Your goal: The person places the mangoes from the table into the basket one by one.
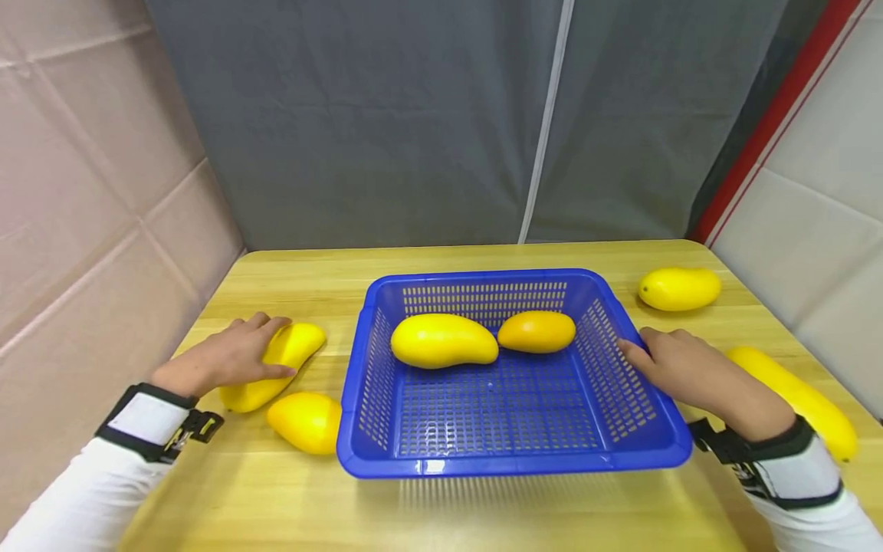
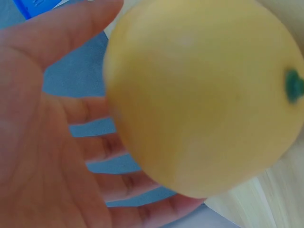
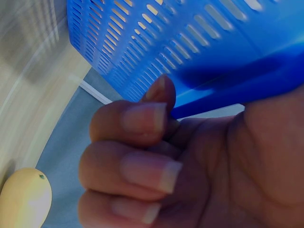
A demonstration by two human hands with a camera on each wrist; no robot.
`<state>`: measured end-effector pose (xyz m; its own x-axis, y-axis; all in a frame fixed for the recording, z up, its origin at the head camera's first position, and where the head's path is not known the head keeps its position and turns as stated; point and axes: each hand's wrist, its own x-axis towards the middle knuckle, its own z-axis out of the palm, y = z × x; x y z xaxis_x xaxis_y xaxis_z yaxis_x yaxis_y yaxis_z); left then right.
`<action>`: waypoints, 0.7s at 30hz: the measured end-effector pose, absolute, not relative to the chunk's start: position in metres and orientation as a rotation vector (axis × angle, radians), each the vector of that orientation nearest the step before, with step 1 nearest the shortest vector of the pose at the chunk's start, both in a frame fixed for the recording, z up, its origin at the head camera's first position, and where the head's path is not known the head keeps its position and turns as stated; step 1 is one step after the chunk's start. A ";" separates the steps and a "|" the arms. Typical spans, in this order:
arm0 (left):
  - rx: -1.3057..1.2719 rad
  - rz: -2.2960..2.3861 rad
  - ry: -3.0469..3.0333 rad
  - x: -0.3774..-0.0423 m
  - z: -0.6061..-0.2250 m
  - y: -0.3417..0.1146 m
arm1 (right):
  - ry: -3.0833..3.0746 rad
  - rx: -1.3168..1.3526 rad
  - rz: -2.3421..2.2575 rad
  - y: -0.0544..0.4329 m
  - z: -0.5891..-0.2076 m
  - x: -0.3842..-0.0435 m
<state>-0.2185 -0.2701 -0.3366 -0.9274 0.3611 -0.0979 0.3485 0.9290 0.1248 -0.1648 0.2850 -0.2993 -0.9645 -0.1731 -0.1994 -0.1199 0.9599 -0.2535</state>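
Observation:
My left hand point(image 1: 237, 354) lies over a long yellow mango point(image 1: 298, 345) on the table's left side, thumb on its near side and fingers along its far side. In the left wrist view, the mango's rounded end point(image 2: 199, 99) and green stem spot fill much of the picture. My right hand point(image 1: 697, 372) grips the right rim of a blue plastic basket point(image 1: 513, 464), its fingers point(image 3: 126, 171) curled under the edge. Inside the basket lie a larger yellow mango point(image 1: 444, 342) and a smaller orange-yellow one point(image 1: 536, 332), end to end near the back wall.
Another mango point(image 1: 306, 423) lies between my left hand and the basket. On the right are a mango point(image 1: 679, 289) near the back and a long one point(image 1: 800, 399), partly hidden behind my right forearm. A grey curtain point(image 1: 386, 130) hangs behind the wooden table point(image 1: 303, 498).

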 end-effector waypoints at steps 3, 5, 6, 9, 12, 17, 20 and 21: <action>0.538 0.168 2.954 -0.218 -0.337 -0.269 | 2.899 -0.225 -0.336 0.286 -0.299 -0.165; 0.536 0.174 2.940 -0.218 -0.338 -0.270 | 2.892 -0.229 -0.343 0.286 -0.298 -0.165; 0.535 0.174 2.933 -0.218 -0.339 -0.271 | 2.889 -0.230 -0.348 0.286 -0.298 -0.165; 0.539 0.197 2.910 -0.219 -0.341 -0.273 | 2.876 -0.220 -0.371 0.286 -0.299 -0.165; 0.545 0.213 2.902 -0.220 -0.342 -0.274 | 2.883 -0.215 -0.371 0.286 -0.299 -0.165; 0.541 0.217 2.889 -0.221 -0.343 -0.275 | 2.886 -0.222 -0.363 0.286 -0.299 -0.165; 0.535 0.200 2.893 -0.222 -0.343 -0.275 | 2.880 -0.222 -0.368 0.286 -0.299 -0.164; 0.533 0.196 2.895 -0.222 -0.342 -0.274 | 2.882 -0.221 -0.366 0.286 -0.299 -0.164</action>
<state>-0.2223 -0.2742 -0.3421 -0.9170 0.3638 -0.1634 0.3385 0.9267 0.1635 -0.1644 0.2858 -0.2988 -0.9626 -0.1767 -0.2052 -0.1198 0.9575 -0.2625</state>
